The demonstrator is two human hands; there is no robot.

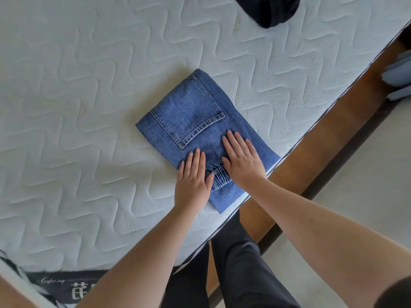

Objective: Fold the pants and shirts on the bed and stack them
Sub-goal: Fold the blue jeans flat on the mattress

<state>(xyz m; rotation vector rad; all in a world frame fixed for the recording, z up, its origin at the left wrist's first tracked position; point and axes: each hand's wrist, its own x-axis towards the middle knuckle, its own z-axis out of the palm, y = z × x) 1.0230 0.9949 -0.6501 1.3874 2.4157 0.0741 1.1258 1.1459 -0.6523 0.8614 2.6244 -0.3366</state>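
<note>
Head view: we see the folded jeans [195,121] lying flat on the mattress [89,107], near its edge beside the wooden bed frame [329,127], back pocket facing up. Our left hand [193,178] and right hand [242,158] rest palm-down on the jeans' near end, fingers straight and close together, flanking the gathered waistband. A dark garment [269,10] lies well apart from the jeans, at the mattress's far side.

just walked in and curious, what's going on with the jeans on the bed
A person is pressing a folded pair of blue denim jeans flat on the white quilted mattress, near its edge. Both hands, left and right, lie open on the denim. A dark crumpled garment waits farther back, not yet folded.
</note>
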